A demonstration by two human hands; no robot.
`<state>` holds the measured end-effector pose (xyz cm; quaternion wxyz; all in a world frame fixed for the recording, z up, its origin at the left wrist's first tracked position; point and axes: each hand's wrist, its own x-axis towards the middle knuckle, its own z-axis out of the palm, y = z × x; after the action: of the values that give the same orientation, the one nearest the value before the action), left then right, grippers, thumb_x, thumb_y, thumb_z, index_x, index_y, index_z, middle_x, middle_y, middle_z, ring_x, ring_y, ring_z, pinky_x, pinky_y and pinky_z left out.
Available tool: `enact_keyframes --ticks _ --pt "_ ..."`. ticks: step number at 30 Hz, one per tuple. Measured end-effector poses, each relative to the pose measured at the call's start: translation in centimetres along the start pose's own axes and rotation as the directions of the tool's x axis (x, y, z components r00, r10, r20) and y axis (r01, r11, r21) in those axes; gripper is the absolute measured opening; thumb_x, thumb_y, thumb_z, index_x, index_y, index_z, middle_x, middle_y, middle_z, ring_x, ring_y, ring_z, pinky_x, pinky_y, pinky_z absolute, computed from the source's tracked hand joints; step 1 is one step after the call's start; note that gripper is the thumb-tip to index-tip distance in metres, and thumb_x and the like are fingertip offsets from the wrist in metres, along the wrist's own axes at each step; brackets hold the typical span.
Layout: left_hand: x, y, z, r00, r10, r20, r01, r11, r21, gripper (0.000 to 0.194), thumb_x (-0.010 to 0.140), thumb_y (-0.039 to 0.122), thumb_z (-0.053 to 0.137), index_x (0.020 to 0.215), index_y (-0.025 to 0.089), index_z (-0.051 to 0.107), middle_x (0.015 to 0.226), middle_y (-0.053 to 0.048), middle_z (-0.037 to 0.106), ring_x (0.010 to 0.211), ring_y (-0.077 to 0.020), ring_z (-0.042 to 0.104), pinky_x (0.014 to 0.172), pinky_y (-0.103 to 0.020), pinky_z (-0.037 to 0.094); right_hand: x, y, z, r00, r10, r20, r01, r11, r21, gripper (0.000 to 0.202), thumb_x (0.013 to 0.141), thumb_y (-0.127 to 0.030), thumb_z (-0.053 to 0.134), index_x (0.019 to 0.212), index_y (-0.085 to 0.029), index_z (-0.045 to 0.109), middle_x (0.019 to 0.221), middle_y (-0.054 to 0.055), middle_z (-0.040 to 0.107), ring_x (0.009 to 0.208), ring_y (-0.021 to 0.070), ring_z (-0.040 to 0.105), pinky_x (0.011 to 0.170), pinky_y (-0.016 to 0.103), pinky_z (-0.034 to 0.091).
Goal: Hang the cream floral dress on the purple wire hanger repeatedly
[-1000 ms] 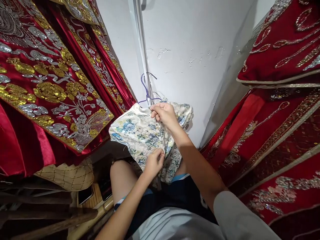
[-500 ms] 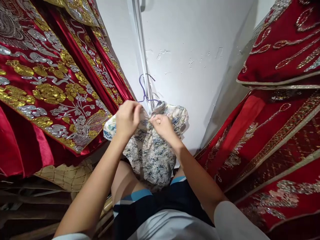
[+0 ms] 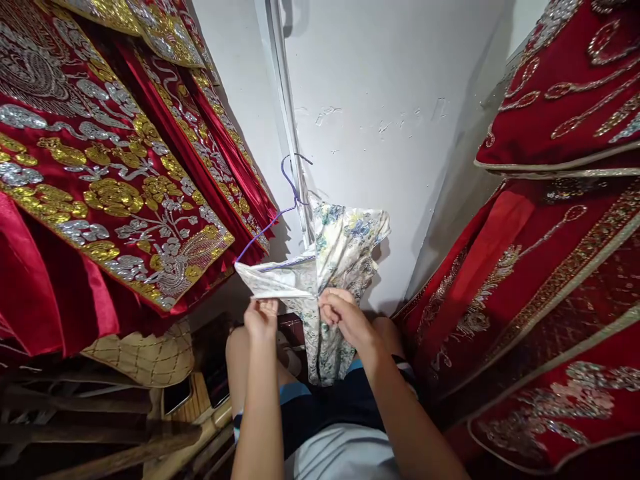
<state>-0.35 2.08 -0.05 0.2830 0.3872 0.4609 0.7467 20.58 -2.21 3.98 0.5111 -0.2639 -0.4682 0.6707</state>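
Observation:
A cream floral garment (image 3: 345,250) with blue and green print hangs on a thin purple hanger (image 3: 264,235). Its left half is drawn off the hanger's left arm, which is bare along most of its length. My left hand (image 3: 261,319) pinches the pale edge of that pulled-down side. On the front opening, my right hand (image 3: 341,312) has its fingers closed around the cloth at the centre. Below the hands the garment drapes down between the knees.
Red garments with gold and silver embroidery (image 3: 115,193) hang at the left. More beaded red garments (image 3: 500,260) hang at the right. A white wall (image 3: 370,87) with a metal pole (image 3: 283,87) stands ahead. Wooden slats (image 3: 75,433) lie low at the left.
The garment's left side has come down and away from the hanger, baring its purple arm. My left hand has moved down; my right hand has moved down along the front opening.

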Motion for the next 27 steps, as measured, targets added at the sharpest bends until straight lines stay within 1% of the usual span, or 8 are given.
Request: enact_keyframes --ticks 4,8,11,14,17,20,24,27 --pt "-3.7 -1.9 2.6 0.995 -0.046 -0.093 0.040 0.997 -0.061 0.034 0.077 0.053 0.053 0.071 0.022 0.041 0.060 0.003 0.041 0.054 -0.0114 0.048 0.054 -0.025 0.045 -2.0 -0.4 -4.3 1.000 -0.011 0.028 0.008 0.995 0.096 0.024 0.071 -0.035 0.064 0.055 -0.023 0.050 0.036 -0.010 0.024 0.036 0.0082 0.021 0.045 0.026 0.020" --pt "-4.5 0.8 3.8 0.995 -0.010 -0.097 0.000 0.995 -0.103 0.030 0.081 0.048 0.056 0.075 0.020 0.046 0.069 0.003 0.043 0.060 -0.0103 0.045 0.058 -0.022 0.043 -4.0 -1.9 -7.9 0.990 0.053 0.128 -0.048 0.998 -0.045 0.033 0.078 -0.031 0.067 0.053 -0.023 0.048 0.036 -0.008 0.030 0.036 0.0089 0.023 0.046 0.028 0.022" --pt "-5.4 3.8 4.8 0.996 0.067 -0.058 -0.074 0.988 -0.133 0.028 0.091 0.044 0.052 0.078 0.021 0.047 0.071 0.002 0.042 0.062 -0.0108 0.042 0.060 -0.022 0.041 -4.2 -2.4 -7.9 0.996 -0.046 0.082 0.052 0.996 -0.073 0.038 0.086 -0.035 0.062 0.054 -0.023 0.047 0.046 -0.006 0.035 0.044 0.0111 0.036 0.052 0.028 0.033" --pt "-7.1 6.0 6.3 0.980 0.190 0.060 -0.188 0.981 -0.043 0.027 0.098 0.042 0.048 0.083 0.020 0.053 0.073 0.001 0.047 0.065 -0.0124 0.044 0.062 -0.024 0.040 -3.1 -1.7 -5.8 0.991 -0.125 0.042 0.131 0.973 -0.189 0.015 0.078 -0.031 0.075 0.081 -0.023 0.063 0.078 -0.001 0.059 0.075 0.0149 0.058 0.072 0.027 0.045" --pt "-8.6 7.2 7.4 0.906 0.295 0.303 -0.347 0.928 0.134 0.026 0.100 0.038 0.047 0.086 0.020 0.058 0.077 -0.001 0.055 0.073 -0.0149 0.053 0.070 -0.026 0.043 -1.6 -0.4 -3.1 0.978 -0.080 0.191 0.135 0.945 -0.298 0.056 0.062 -0.020 0.085 0.112 -0.025 0.061 0.103 0.002 0.065 0.097 0.0197 0.061 0.090 0.031 0.048" --pt "-8.5 7.6 7.0 0.837 0.322 0.443 -0.444 0.872 0.206 0.023 0.100 0.036 0.048 0.088 0.020 0.060 0.085 -0.003 0.061 0.083 -0.0174 0.059 0.080 -0.029 0.046 -0.5 0.3 -1.4 0.976 0.011 0.216 0.073 0.923 -0.378 0.042 0.069 -0.025 0.078 0.109 -0.021 0.063 0.092 0.002 0.067 0.090 0.0210 0.062 0.086 0.033 0.049" --pt "-6.9 7.1 4.7 0.830 0.227 0.510 -0.337 0.932 0.134 0.036 0.100 0.040 0.048 0.132 0.023 0.048 0.112 -0.010 0.066 0.108 -0.0222 0.062 0.097 -0.036 0.047 0.2 -1.2 -1.5 0.976 0.156 0.153 -0.063 0.872 -0.486 0.023 0.078 -0.032 0.070 0.094 -0.016 0.068 0.081 0.002 0.068 0.078 0.0195 0.062 0.071 0.030 0.050" --pt "-6.4 6.4 2.5 0.665 0.015 0.746 -0.276 0.934 0.226 0.038 0.102 0.045 0.037 0.123 0.022 0.059 0.095 -0.008 0.069 0.095 -0.0237 0.065 0.090 -0.038 0.051 0.9 -3.8 -2.3 0.976 0.085 0.199 0.039 0.835 -0.548 0.015 0.079 -0.030 0.068 0.079 -0.016 0.067 0.072 0.001 0.066 0.069 0.0172 0.059 0.061 0.026 0.046"
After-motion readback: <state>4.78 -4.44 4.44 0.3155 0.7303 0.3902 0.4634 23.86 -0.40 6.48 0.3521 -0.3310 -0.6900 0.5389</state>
